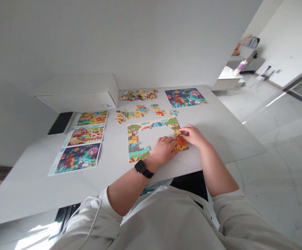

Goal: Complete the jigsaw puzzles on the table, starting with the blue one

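Observation:
A half-built jigsaw puzzle lies on the white table in front of me, with its top, left and right borders joined and a bare middle. My left hand, with a black watch on the wrist, rests curled on the lower right part of the puzzle beside an orange lion section. My right hand presses its fingertips together on a puzzle piece at the right border. Loose puzzle pieces lie just beyond the puzzle.
A pile of pieces and a finished blue puzzle lie at the far side. Three picture sheets lie at the left. A white box and a black phone sit far left.

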The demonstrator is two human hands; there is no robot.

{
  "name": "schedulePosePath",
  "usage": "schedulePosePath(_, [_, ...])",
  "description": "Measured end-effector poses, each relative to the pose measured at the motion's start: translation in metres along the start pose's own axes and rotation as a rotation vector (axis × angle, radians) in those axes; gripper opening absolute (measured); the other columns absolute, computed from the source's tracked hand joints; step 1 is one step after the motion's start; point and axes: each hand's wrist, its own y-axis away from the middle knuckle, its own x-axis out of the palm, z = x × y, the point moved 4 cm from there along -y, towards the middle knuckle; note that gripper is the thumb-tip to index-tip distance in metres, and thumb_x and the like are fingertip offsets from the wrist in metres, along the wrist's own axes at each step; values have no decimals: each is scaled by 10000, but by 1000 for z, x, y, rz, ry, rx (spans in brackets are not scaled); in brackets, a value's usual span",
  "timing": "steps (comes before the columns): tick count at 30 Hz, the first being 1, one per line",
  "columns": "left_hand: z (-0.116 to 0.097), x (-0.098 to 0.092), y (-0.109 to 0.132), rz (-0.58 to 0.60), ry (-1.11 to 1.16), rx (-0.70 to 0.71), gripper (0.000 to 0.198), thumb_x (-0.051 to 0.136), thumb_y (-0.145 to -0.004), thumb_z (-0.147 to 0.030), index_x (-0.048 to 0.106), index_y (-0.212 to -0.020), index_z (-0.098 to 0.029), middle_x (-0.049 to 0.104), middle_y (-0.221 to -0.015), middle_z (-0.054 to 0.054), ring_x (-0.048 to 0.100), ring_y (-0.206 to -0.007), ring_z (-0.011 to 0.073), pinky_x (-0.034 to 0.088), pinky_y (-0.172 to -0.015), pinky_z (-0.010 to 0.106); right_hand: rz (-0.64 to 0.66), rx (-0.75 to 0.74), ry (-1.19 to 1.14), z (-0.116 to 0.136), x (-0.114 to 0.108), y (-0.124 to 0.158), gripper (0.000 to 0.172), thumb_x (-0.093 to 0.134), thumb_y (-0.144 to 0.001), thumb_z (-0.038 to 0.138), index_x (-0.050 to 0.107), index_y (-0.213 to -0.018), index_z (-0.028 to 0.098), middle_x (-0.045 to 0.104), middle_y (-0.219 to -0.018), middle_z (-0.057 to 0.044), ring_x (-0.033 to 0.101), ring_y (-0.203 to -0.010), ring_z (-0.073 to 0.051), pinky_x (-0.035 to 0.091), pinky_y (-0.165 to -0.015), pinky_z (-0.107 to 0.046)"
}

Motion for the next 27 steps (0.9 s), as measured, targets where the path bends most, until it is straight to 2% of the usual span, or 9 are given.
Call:
schedulePosePath(9, [5,6,0,-39,20,44,392,641,-1019,-357,678,-1398,-264,604,-1580,68,569,-1350,307,469,-1161,499,9,-40,37,1,2,1,321,746,-882,132,836,-1169,244,710,-1120,-63,627,-754,-160,574,-821,-319])
schedulePosePath(27, [5,7,-1,-36,101,62,390,673,-980,-330,732,-1359,-262,661,-1537,62,584,-1353,315,449,-1206,516,25,-38,97,6,4,1,308,731,-923,186,833,-1200,275,696,-1149,-68,670,-837,-185,595,-880,-339])
